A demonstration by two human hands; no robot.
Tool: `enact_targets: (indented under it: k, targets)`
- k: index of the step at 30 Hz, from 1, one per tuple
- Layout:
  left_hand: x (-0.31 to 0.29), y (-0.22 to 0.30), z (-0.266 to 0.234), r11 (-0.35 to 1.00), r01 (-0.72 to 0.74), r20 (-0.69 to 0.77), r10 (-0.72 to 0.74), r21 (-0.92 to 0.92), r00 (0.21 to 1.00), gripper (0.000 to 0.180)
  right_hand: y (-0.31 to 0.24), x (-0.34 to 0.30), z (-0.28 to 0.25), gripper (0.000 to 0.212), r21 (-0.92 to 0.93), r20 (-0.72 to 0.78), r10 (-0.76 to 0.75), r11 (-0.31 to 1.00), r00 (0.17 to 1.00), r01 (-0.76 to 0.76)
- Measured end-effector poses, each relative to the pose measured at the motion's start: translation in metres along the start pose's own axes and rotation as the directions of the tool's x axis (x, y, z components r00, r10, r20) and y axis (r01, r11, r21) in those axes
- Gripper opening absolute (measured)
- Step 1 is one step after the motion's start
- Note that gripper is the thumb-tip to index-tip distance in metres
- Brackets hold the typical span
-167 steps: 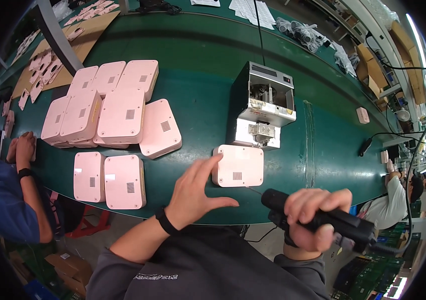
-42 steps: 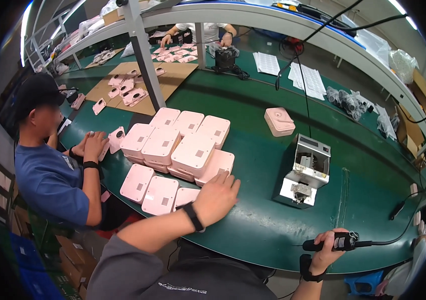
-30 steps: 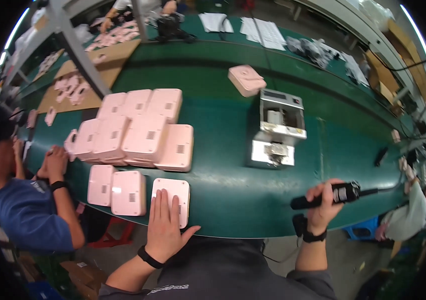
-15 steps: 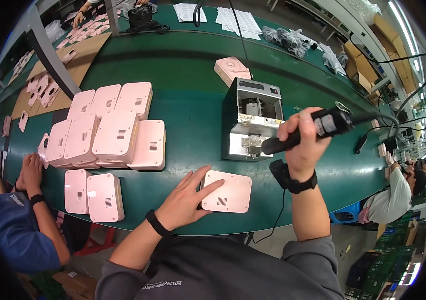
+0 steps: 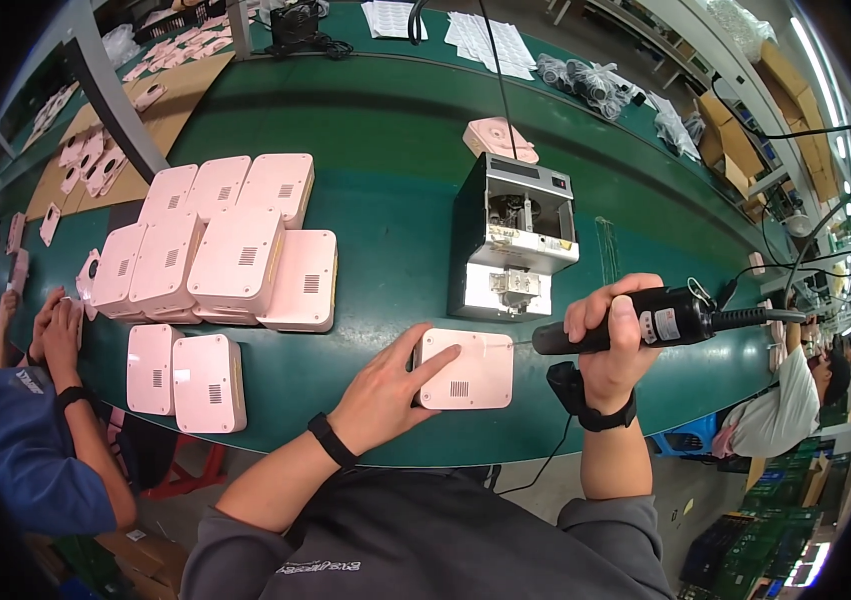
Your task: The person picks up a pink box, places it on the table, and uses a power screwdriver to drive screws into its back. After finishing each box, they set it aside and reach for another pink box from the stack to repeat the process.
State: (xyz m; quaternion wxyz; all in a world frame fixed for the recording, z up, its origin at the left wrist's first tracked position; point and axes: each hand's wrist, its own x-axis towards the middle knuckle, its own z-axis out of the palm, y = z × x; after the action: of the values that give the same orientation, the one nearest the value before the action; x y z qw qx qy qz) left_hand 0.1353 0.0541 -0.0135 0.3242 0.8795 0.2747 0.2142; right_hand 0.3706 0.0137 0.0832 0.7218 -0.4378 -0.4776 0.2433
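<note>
A pale pink square box with a slotted vent point(image 5: 476, 372) lies near the table's front edge. My left hand point(image 5: 381, 392) grips it by its left side, index finger across the top and the other fingers along the edge. In my right hand point(image 5: 614, 345) is a black corded electric screwdriver point(image 5: 674, 317), held nearly level. Its thin bit points left and reaches the box's upper right corner; contact cannot be made out clearly. Just beyond stands a black and silver screw feeder point(image 5: 536, 245), apart from both hands.
Stacked pink boxes point(image 5: 236, 262) fill the left, with two more boxes point(image 5: 208, 380) in front. Another pink piece point(image 5: 499, 138) sits behind the feeder. Co-workers sit at left point(image 5: 41, 450) and right point(image 5: 786, 400). Cables hang at right; papers point(image 5: 491, 45) lie at the back.
My right hand has brought the screwdriver from the feeder's front down toward me, to the box's upper right corner. My left hand stays on the box.
</note>
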Motion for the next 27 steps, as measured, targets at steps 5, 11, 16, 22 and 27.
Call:
enact_targets:
  k: [5, 11, 16, 22, 27]
  targets:
    - [0.0, 0.001, 0.002, 1.0, -0.013, -0.022, 0.013, -0.001, 1.0, 0.082, 0.012, -0.007, -0.001, 0.011, -0.022, -0.05, 0.022, 0.999, 0.998, -0.023]
    - [0.001, 0.002, 0.001, 1.0, 0.007, -0.011, -0.007, 0.008, 1.0, 0.081, 0.02, -0.008, -0.004, 0.012, 0.009, -0.072, 0.035, 0.999, 0.997, -0.034]
    - [0.003, 0.002, 0.0, 1.0, 0.01, -0.015, -0.01, 0.004, 1.0, 0.081, 0.019, -0.009, -0.002, 0.013, -0.002, -0.046, 0.022, 1.0, 0.999, -0.023]
    - [0.007, 0.006, 0.003, 1.0, 0.02, -0.009, -0.02, -0.003, 1.0, 0.081, -0.002, 0.008, 0.007, 0.012, 0.026, -0.053, -0.001, 1.0, 0.999, 0.002]
    - [0.018, 0.008, 0.011, 1.0, 0.007, -0.004, -0.007, -0.001, 1.0, 0.082, 0.006, 0.031, 0.013, 0.011, -0.018, -0.082, -0.107, 0.994, 0.991, 0.106]
